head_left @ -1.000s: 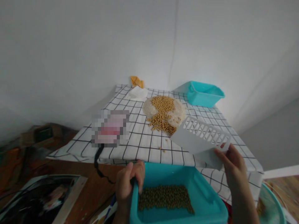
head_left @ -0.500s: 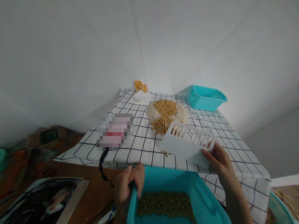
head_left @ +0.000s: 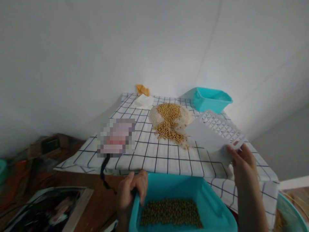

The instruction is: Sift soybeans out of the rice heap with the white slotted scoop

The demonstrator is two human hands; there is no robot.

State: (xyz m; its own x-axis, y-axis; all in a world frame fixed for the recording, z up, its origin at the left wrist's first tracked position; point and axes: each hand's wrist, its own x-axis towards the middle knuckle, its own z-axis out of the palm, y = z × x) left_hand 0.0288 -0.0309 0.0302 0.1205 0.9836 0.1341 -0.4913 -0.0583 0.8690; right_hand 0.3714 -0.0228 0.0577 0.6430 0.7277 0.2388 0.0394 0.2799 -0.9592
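Your left fingers (head_left: 143,184) grip a turquoise bin (head_left: 173,181) before the check-clothed table (head_left: 147,154); your right fingers (head_left: 245,154) pinch a slotted white scoop (head_left: 204,137) over it, near piled beans (head_left: 169,111). Pale wall (head_left: 120,48) behind.

Black-and-white checked table (head_left: 145,156)
Tan beans (head_left: 169,111) and pale grains (head_left: 155,117) lie mid-table, turquoise tub (head_left: 209,103) far right, white piece (head_left: 143,101) and orange piece (head_left: 143,90) far left, pixelated item (head_left: 117,137) near left.

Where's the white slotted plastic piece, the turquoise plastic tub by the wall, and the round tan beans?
White slotted plastic piece (head_left: 208,136): head view, solid part.
Turquoise plastic tub (head_left: 209,104): head view, front side.
Round tan beans (head_left: 169,111): head view, heap's upper part.
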